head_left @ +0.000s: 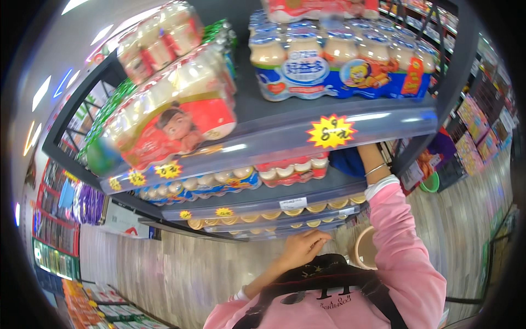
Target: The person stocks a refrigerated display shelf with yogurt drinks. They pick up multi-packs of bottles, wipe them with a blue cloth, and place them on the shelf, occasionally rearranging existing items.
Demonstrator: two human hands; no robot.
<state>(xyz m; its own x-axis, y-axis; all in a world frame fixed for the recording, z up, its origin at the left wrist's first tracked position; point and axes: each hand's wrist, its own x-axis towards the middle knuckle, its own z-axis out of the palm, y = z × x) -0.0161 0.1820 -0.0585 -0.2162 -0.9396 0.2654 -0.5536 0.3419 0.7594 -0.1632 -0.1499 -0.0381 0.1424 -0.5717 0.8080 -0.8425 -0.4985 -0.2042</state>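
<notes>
My right hand (369,153) reaches in under the edge of the upper shelf (378,122), onto the shelf below. A silver bangle (376,169) circles its wrist, while the shelf's clear front strip hides the fingers. Right beside that hand lies a dark blue cloth (347,163); whether the fingers grip it is hidden. To its left stand shrink-wrapped packs of small bottles, one red (293,171) and one blue (219,185). My left hand (306,248) is held before my body below the shelves, its fingers curled in with nothing visible in them.
On the upper shelf sit a blue-wrapped bottle pack (307,71) and a red-wrapped pack (175,118). Yellow starburst price tags (330,131) line its front. Lower shelves hold gold-lidded containers (271,215). A beige round bin (361,247) stands on the wood-look floor (181,274) near my right arm.
</notes>
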